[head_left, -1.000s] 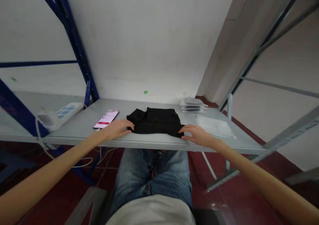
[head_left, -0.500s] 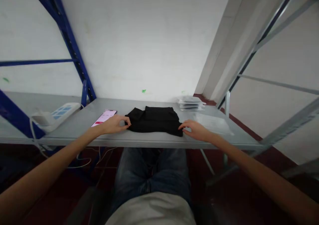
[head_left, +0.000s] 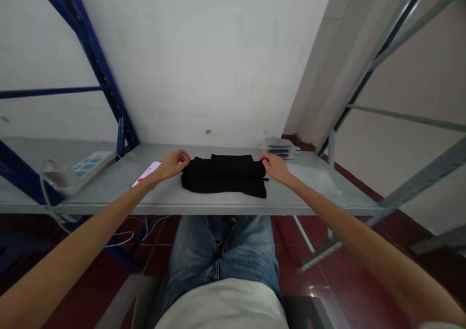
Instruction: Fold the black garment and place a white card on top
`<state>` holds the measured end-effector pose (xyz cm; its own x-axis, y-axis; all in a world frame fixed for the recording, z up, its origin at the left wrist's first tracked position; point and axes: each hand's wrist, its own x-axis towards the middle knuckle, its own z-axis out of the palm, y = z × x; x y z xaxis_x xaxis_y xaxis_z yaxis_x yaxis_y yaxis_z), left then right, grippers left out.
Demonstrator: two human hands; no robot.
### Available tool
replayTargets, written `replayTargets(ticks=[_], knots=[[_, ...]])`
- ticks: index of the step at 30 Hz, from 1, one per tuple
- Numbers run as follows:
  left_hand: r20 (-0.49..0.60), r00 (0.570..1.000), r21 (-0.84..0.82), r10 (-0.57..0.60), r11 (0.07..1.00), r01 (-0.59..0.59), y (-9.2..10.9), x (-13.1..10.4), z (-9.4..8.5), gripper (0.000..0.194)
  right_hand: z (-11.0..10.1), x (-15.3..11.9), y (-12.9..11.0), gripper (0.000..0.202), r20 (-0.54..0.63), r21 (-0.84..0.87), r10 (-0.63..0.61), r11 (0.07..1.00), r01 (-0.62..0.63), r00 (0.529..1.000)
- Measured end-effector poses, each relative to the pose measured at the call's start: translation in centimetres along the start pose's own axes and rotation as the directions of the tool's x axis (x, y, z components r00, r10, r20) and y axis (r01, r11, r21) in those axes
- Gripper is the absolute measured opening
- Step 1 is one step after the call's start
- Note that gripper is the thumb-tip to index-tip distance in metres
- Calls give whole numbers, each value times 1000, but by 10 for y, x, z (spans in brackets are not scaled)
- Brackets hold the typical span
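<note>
A folded black cloth (head_left: 225, 176) lies near the front edge of the grey table, with a raised flap along its back side. My left hand (head_left: 175, 164) pinches the cloth at its back left corner, thumb and fingers together. At the back right corner my right hand (head_left: 274, 166) has its fingers closed on the cloth's edge. A small dark strip sticks out of the cloth's right side, just below my right hand.
A phone (head_left: 145, 173) with a lit screen lies left of the cloth. Further left is a white power strip (head_left: 89, 169) with cables. Stacked clear packets (head_left: 279, 147) and a flat clear sheet (head_left: 316, 178) lie to the right. Blue and grey metal posts flank the table (head_left: 225, 208).
Both hands have moved from the cloth's front and side edges toward its back corners. The cloth's back left part, folded at an angle before, now lies straighter.
</note>
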<state>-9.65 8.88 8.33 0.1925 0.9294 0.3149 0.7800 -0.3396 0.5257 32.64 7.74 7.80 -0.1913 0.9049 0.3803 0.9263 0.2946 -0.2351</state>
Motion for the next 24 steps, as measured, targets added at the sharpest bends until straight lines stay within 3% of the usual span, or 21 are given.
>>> replayTargets(ticks=[2, 5, 8, 10, 14, 18, 21, 24], knots=[[-49, 996, 110, -70, 991, 75, 2, 13, 12, 31, 11, 18, -7, 35, 28, -60, 141, 988, -139, 990], [-108, 989, 394, -98, 909, 133, 7, 16, 30, 37, 29, 24, -17, 34, 11, -119, 248, 962, -245, 969], [-108, 989, 558, -98, 818, 142, 8, 5, 40, 42, 40, 14, -27, 35, -113, -153, 233, 956, -248, 966], [-92, 990, 584, -105, 799, 139, 6, -1, 40, 43, 42, 6, -38, 38, -182, -162, 133, 973, -164, 974], [-89, 989, 546, -115, 825, 145, 3, -4, 36, 43, 41, 0, -83, 44, -144, -94, -144, 987, 132, 979], [-128, 979, 432, -156, 880, 197, 4, -2, 32, 36, 59, 5, -144, 54, -33, 41, -313, 948, 314, 949], [-148, 978, 321, -147, 928, 188, 4, 1, 27, 29, 85, 10, -174, 70, 93, 98, -265, 962, 256, 960], [-166, 978, 134, -123, 980, 146, 6, 11, 22, 30, 106, 12, -182, 87, 205, 134, -173, 980, 148, 963]])
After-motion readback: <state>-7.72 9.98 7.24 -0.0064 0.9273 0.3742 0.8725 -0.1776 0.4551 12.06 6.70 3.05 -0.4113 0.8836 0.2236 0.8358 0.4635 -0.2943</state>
